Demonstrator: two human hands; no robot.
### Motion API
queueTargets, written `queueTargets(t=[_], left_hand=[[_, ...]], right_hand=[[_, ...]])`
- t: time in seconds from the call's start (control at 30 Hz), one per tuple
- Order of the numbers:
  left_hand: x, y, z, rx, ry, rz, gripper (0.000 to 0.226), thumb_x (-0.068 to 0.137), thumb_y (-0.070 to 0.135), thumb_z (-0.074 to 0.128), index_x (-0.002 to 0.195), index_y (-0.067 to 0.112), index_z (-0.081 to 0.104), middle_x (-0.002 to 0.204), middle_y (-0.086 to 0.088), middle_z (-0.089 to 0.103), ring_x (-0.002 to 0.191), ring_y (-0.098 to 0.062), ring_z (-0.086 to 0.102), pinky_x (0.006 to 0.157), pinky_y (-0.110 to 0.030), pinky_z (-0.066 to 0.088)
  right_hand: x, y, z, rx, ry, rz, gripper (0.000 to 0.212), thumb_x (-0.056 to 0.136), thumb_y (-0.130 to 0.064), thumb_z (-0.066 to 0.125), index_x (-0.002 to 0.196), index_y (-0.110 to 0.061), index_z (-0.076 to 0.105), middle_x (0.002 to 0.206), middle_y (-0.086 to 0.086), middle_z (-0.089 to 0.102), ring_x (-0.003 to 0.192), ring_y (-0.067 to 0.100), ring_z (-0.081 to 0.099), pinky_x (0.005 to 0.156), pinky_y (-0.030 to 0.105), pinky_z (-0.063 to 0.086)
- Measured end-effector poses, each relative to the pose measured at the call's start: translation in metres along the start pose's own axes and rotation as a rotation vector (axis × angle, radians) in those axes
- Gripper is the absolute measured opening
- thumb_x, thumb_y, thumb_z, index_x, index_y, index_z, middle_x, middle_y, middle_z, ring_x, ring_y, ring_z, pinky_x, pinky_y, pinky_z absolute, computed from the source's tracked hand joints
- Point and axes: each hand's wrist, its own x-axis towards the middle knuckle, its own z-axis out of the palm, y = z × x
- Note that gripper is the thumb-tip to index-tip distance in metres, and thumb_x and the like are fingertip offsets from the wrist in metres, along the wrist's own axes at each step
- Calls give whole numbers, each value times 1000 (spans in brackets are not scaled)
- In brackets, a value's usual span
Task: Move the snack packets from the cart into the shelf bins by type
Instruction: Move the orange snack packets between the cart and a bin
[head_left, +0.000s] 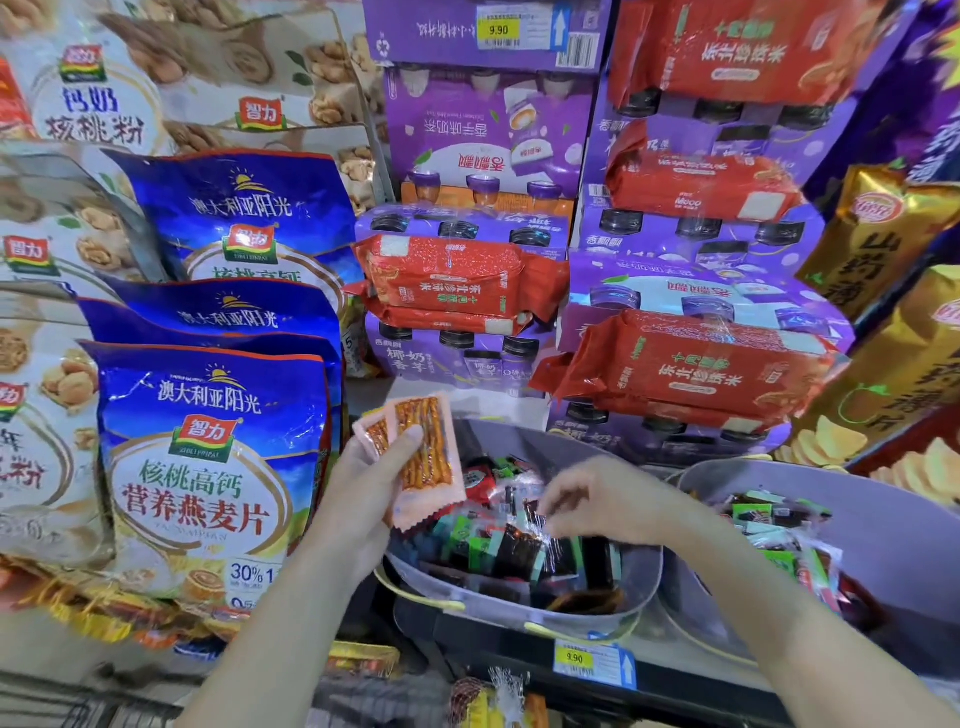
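Head view: The left hand (376, 483) is closed on two pink snack packets (423, 457), thumb across the front, held above the near-left edge of the grey shelf bin (519, 616). The right hand (602, 501) pinches a dark clear-wrapped packet (524, 548) at its top corner, inside the same bin among green and black packets. A second grey bin (883, 525) stands just to the right.

Handling, as judged: the packets are light, flat, soft film pouches, likely slippery. Grip across the flat faces or at the crimped end seal; avoid squeezing the contents.
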Motion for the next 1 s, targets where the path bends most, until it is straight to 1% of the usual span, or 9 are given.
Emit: queueTargets(t=[0.07,0.13,0.3,0.43,0.53,0.7,0.83,0.93,1.0], left_hand=[[2,4,-8,-19,27,7,29,83,28,76,112,22,75,109,-8,81,89,-17,80,65,-30,63],[4,5,-14,-27,54,-5,28,90,25,74,118,20,73,110,-8,81,90,-17,80,65,-30,64],[6,5,-16,-7,64,-24,27,100,23,69,127,19,69,114,-8,80,95,-18,80,67,-31,64],[5,6,-15,-18,67,-25,28,99,24,69,127,19,69,115,-8,80,96,-18,80,66,-30,64],[4,7,-15,-20,75,-24,28,100,22,68,127,17,69,114,-8,80,93,-17,80,65,-30,63],[-2,8,-19,-46,112,-18,33,100,22,68,132,16,67,113,-9,80,91,-18,80,64,-30,64],[-12,7,-22,-71,107,-2,34,100,22,66,134,16,67,110,-8,81,88,-16,80,63,-30,63],[-19,5,-24,-60,127,26,35,99,24,67,133,18,68,111,-7,81,88,-17,80,62,-30,62],[-26,4,-25,-23,151,48,38,94,28,71,131,20,69,116,-8,80,92,-18,80,63,-30,63]], right_hand=[[-3,13,6,-306,-206,12,26,82,-40,84,106,-31,77,95,-17,75,85,3,67,81,23,53],[-5,18,16,-498,-318,20,34,82,-42,82,113,-30,73,105,-13,73,90,7,63,84,28,53],[-1,11,37,-626,-397,10,22,88,-25,74,110,-26,75,92,-9,68,82,16,58,77,32,52],[0,10,46,-674,-417,2,25,91,-15,67,113,-24,76,104,-2,74,90,21,64,78,32,52],[0,12,39,-597,-383,-23,14,93,-24,67,102,-19,77,94,2,73,88,23,66,80,38,55],[-2,16,17,-472,-193,-106,21,97,-41,63,96,-20,69,91,-6,63,84,13,54,71,34,38],[-4,18,-3,-123,7,-92,13,97,-30,68,85,-27,68,83,-12,72,78,4,66,73,29,50],[-6,20,-9,128,105,-99,9,101,-25,65,98,-23,74,93,-6,78,88,12,74,85,38,57],[-7,18,-8,317,140,-136,14,102,-27,63,106,-27,76,96,-9,79,89,7,75,83,33,57]])
